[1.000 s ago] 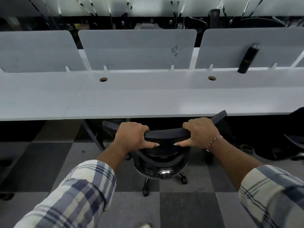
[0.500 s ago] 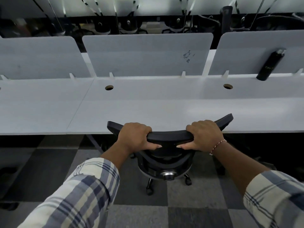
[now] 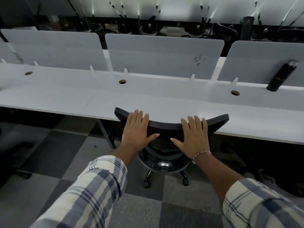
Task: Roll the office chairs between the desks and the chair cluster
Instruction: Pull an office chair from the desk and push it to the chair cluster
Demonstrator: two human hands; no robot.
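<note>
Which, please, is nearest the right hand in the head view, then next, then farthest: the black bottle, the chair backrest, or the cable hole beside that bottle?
1. Chair backrest, directly under the right hand.
2. Cable hole, ahead-right on the desk.
3. Black bottle, farther right by the divider.

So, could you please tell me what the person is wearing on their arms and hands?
The left sleeve and right sleeve are cream plaid with blue-grey checks. A red-and-white thread bracelet circles the right wrist. The left hand and right hand are gloveless.
</note>
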